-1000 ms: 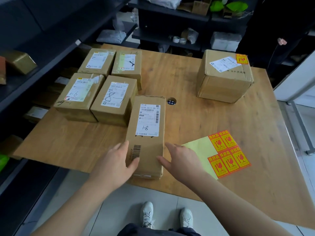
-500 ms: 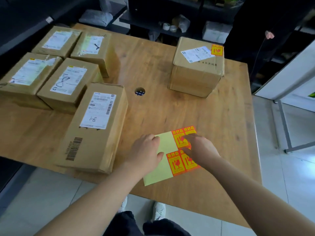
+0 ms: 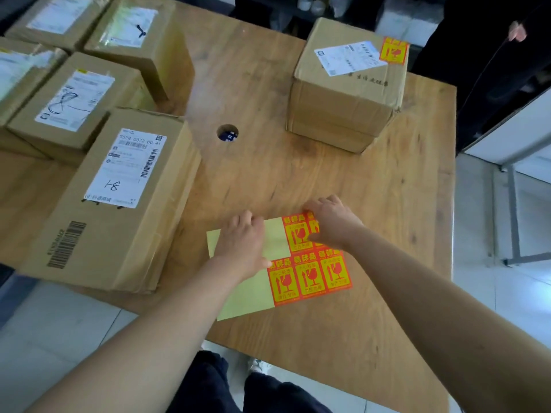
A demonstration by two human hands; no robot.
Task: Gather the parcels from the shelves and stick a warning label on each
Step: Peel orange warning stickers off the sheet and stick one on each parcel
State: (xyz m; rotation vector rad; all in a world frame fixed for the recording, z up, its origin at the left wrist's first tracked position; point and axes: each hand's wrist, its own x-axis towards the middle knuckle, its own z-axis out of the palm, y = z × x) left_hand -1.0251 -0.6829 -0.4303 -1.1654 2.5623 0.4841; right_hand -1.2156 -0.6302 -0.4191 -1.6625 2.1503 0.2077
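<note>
Head view: my left hand is pressing flat on the label sheet on the surface. My right hand is pinching a warning label at the sheet's far corner. The parcel is lying just left of the sheet.

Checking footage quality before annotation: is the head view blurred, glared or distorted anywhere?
Head view: label sheet sharp; far-left parcels smeared, their labels washed out; soft sheen on the table beyond its hole; wide-angle lens bows the table edges.
</note>
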